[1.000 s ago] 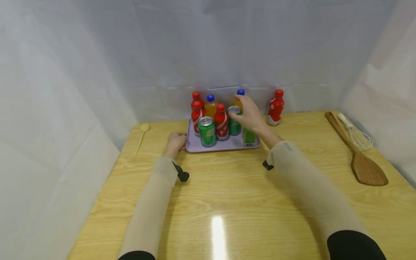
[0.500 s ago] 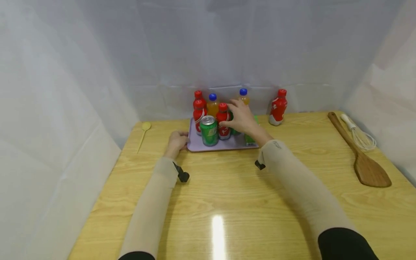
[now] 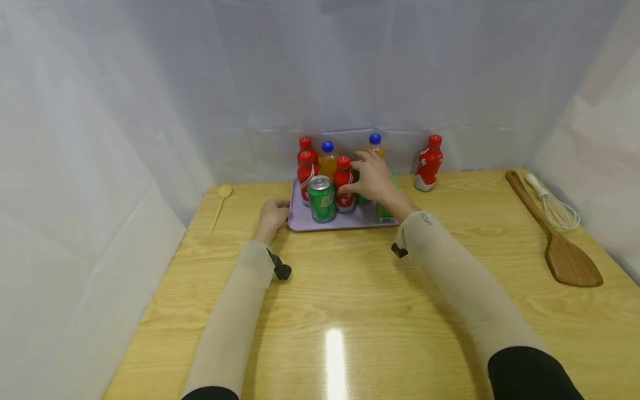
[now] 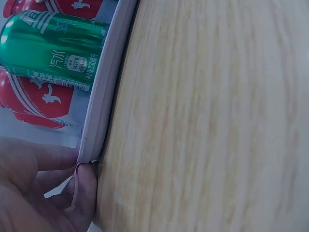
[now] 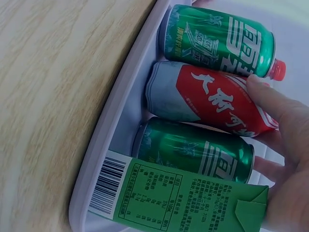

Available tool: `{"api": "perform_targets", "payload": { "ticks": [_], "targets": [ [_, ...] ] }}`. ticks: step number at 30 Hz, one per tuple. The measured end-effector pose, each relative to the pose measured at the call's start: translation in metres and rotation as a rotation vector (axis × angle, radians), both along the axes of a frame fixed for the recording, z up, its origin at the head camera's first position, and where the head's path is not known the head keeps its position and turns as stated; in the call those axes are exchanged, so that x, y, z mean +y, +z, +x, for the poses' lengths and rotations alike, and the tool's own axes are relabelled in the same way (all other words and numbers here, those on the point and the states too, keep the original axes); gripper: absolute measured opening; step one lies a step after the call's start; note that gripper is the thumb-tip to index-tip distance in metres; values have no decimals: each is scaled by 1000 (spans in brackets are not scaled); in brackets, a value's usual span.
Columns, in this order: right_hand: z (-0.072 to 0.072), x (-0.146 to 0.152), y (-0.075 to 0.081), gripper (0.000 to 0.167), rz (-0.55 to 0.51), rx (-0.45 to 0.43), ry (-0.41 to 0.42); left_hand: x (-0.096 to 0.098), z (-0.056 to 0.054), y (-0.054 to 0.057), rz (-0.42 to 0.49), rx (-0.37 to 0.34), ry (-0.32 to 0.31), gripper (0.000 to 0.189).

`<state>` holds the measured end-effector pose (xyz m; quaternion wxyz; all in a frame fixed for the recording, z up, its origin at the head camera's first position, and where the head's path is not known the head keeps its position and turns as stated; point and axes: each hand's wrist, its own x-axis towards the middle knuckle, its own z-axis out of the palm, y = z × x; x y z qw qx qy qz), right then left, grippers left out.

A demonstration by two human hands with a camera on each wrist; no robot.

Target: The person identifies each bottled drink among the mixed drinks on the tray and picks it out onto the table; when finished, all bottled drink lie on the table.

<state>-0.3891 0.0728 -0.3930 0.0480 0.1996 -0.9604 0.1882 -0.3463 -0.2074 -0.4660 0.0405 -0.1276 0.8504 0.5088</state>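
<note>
In the head view a lilac tray (image 3: 301,220) stands at the back of the wooden table, loaded with drinks. My left hand (image 3: 271,218) pinches its left end; the left wrist view has the thumb and fingers at the tray rim (image 4: 96,116). Over the tray, my right hand (image 3: 375,182) holds a red bottle (image 5: 212,99) near its top, thumb on the near side and fingers partly hidden behind. Green cans (image 3: 322,203) (image 5: 193,150) flank that bottle, and a green carton (image 5: 188,198) lies closest to the palm in the right wrist view.
Behind stand more red bottles (image 3: 305,176) and orange-drink bottles (image 3: 328,162) with blue caps. Off the tray, another red bottle (image 3: 429,164) is by the back curtain. A wooden spatula (image 3: 567,258) and whisk (image 3: 557,211) lie right, a yellow spoon (image 3: 224,192) left.
My right hand has moved left from above the right-hand green can to the red bottle in the middle and taken hold of it. My left hand stays at the tray's end.
</note>
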Motion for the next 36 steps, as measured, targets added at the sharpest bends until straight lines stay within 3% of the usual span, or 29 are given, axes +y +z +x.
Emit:
{"api": "perform_targets", "payload": {
  "ticks": [8,14,22,31,36],
  "targets": [
    [3,1,-2,85,-26,53,16,0,0,-1,-35,20,-18,51],
    [5,5,0,86,-78,34,43,0,2,2,-51,13,-33,51],
    [12,10,14,85,-269,-117,69,0,3,3,-103,21,-67,53],
    [19,18,27,78,-487,-197,134,1,4,1,-133,52,-85,54],
    [20,20,32,74,-675,-340,162,1,3,1,-135,50,-88,54]
  ]
}}
